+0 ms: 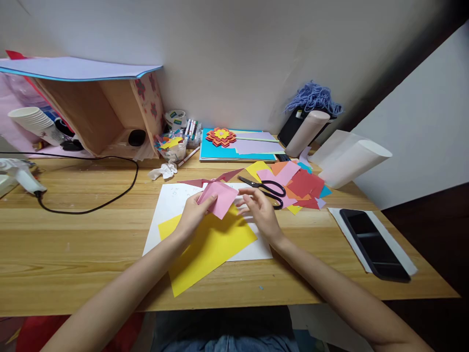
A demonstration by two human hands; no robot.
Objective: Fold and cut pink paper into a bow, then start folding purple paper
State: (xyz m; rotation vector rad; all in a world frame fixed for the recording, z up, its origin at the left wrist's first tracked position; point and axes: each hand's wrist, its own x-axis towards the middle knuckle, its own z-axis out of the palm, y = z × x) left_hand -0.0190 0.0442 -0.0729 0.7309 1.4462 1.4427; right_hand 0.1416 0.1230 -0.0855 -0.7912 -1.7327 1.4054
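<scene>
So the left hand [198, 210] has the pink paper [223, 199] pinched, thumb on top, up over the yellow sheet [208, 247] and the white sheet [156, 230] on the table [91, 254]. The right hand [259, 211] is right beside the pink one, fingers loosely curled and open; can't tell if a fingertip is touching its corner. Scissors [266, 188] lie just past that hand, next to a messy pile of colored scraps [306, 185]. There's also a layered paper flower [221, 137] on the blue stack [216, 153] farther back.
</scene>
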